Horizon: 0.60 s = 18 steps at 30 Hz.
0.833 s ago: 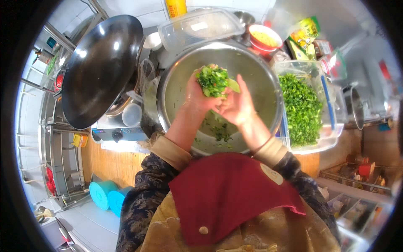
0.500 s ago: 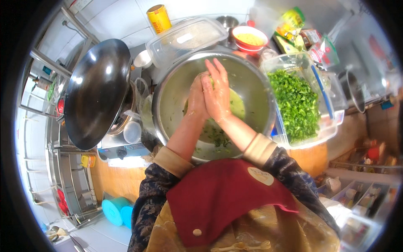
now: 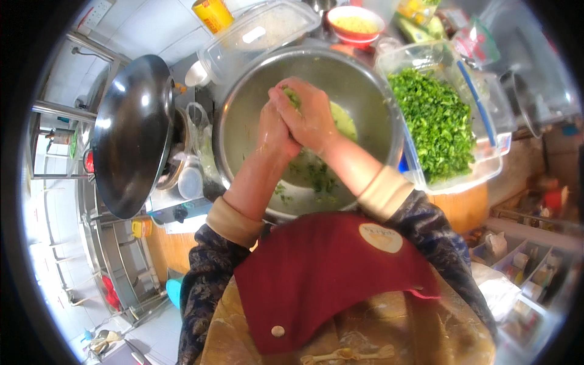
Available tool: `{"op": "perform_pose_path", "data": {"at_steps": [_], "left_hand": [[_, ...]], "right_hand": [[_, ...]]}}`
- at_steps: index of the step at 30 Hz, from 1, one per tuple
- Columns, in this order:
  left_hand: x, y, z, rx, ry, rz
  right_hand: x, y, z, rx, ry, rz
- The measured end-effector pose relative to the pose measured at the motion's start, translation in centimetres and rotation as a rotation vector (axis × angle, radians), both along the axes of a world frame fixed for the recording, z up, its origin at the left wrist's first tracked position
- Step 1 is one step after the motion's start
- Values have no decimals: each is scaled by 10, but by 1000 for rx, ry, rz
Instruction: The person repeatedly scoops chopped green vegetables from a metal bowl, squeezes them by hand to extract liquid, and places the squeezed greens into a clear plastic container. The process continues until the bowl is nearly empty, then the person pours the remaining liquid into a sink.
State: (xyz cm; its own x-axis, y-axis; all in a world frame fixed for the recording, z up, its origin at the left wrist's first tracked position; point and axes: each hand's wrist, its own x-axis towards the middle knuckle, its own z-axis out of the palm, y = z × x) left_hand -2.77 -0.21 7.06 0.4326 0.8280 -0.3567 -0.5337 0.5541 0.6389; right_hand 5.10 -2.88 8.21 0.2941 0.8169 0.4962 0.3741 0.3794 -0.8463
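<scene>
Both my hands are clasped together over a large steel bowl [image 3: 371, 91]. Between them a wad of wet chopped greens [image 3: 292, 97] shows at the top, by the fingers. My left hand [image 3: 275, 129] is closed round its left side. My right hand [image 3: 309, 115] wraps over it from the right, fingers bent across the left hand. Green liquid [image 3: 344, 121] lies in the bottom of the bowl, partly hidden by my hands. Loose chopped greens [image 3: 319, 176] cling near the bowl's front side.
A clear plastic box of chopped greens [image 3: 432, 128] stands right of the bowl. At left a black wok [image 3: 131, 134] is tilted up. Behind are a clear plastic lid [image 3: 261, 33], a red-rimmed bowl of yellow food [image 3: 356, 25] and a yellow can [image 3: 213, 15].
My hands were pressed palm to palm with right fingers stretched out; now the fingers are folded tightly round the greens. The whole view has shifted slightly.
</scene>
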Motion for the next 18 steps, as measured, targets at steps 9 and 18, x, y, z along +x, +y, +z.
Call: {"op": "perform_pose_path", "data": {"at_steps": [9,18], "left_hand": [[8,1,3,51,-98,-26],[13,-10,12,-18,-5,57]], "right_hand": [[5,2,-7,-7,24,-68],[8,1,-10,53,32,-41]]}}
